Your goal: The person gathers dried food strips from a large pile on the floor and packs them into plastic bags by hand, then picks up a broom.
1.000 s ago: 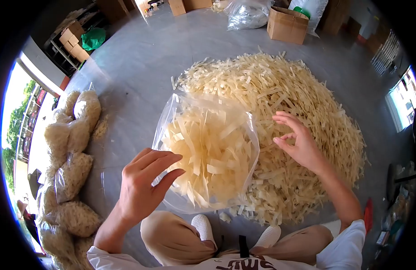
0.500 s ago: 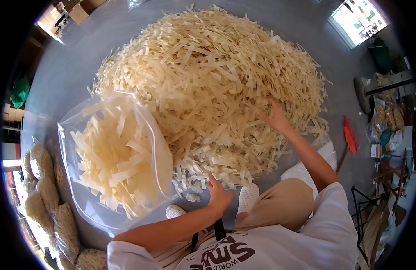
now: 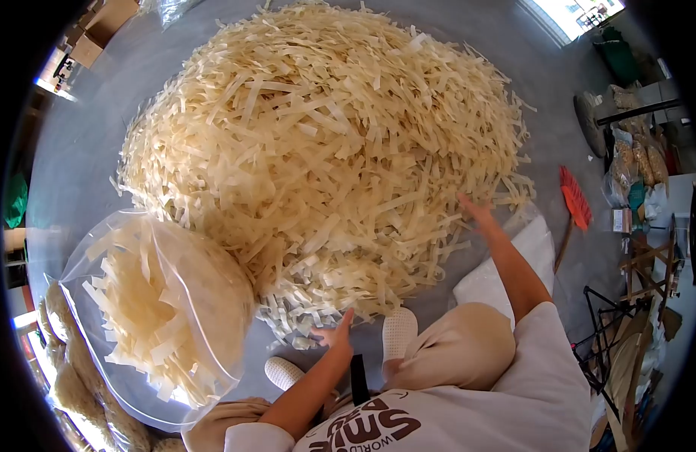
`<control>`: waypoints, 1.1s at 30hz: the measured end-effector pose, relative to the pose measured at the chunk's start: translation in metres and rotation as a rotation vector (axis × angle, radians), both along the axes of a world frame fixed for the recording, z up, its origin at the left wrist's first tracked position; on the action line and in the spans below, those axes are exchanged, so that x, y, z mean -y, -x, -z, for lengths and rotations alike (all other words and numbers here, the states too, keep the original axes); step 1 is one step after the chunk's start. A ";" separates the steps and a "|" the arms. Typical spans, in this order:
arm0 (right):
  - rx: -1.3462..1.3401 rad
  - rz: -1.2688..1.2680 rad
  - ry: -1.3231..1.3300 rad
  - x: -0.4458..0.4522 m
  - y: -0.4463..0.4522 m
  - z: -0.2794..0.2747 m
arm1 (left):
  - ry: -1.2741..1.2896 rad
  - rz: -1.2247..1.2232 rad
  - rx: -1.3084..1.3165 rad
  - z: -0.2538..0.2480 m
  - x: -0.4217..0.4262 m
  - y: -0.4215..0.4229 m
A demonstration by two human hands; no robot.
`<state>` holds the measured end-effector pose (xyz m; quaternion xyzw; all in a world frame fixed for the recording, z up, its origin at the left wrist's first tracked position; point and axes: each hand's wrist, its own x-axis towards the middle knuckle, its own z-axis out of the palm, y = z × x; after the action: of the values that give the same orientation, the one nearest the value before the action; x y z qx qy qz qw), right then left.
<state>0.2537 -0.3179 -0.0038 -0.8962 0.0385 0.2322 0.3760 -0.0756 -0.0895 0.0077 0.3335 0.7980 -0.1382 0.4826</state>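
Observation:
A broad heap of flat, pale yellow dried strips [image 3: 325, 151] covers the floor in front of me. At the heap's right edge my right hand [image 3: 477, 209] is open, its fingers apart near the outer strips. My left hand [image 3: 336, 333], also open with thumb and fingers spread, is by the heap's near edge, just in front of my shoes. I cannot tell whether either hand touches the strips. To the left stands a large clear plastic bag [image 3: 204, 301], its mouth wide, partly filled with the same strips.
Full clear bags [image 3: 76, 377] lie at lower left. On the right are a white sack [image 3: 506, 264], a red broom [image 3: 575, 200], a round black stand base [image 3: 589, 124] and a dark folded metal frame [image 3: 600, 339]. Cardboard boxes [image 3: 107, 22] stand at the far left.
My view has shifted, and the heap and bag sit differently in it. My right hand has moved toward the heap's right edge, off the strips it was over. The left fingers have spread.

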 end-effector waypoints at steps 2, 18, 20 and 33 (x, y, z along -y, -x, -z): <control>-0.116 -0.078 -0.140 -0.016 -0.001 0.027 | 0.008 0.131 0.178 0.004 -0.006 -0.017; -0.601 -0.406 -0.380 -0.140 0.107 -0.047 | -0.052 0.346 1.072 -0.012 -0.005 -0.073; -0.633 -0.385 -0.445 -0.131 0.110 -0.052 | 0.038 0.301 1.273 -0.039 -0.005 -0.081; -0.296 -0.284 -0.843 -0.163 0.081 -0.235 | -0.637 0.807 1.370 -0.231 -0.058 -0.119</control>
<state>0.1729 -0.1548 0.2315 -0.6190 -0.1293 0.4020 0.6622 0.0437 -0.0313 0.2388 0.7216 0.1513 0.1634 0.6555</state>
